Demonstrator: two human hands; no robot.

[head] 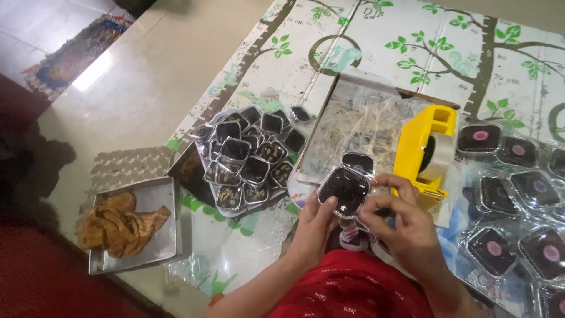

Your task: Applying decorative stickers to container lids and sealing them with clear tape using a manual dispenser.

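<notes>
Looking down, seen from left to right: a steel tray [136, 227] with a crumpled brown cloth [120, 222], a heap of small filled containers [250, 156], then the left hand [315, 227] and right hand [400, 221], both grips closed on one clear-lidded dark container [343, 187] held above the lap. Beside them, a yellow tape dispenser [426, 147]; further right, rows of sealed containers [518, 200]. Judged risk: lid popped open or container tipped if pinched unevenly.

Rightmost packed boxes [553, 303] cut by frame edge; box contents blurred.
</notes>
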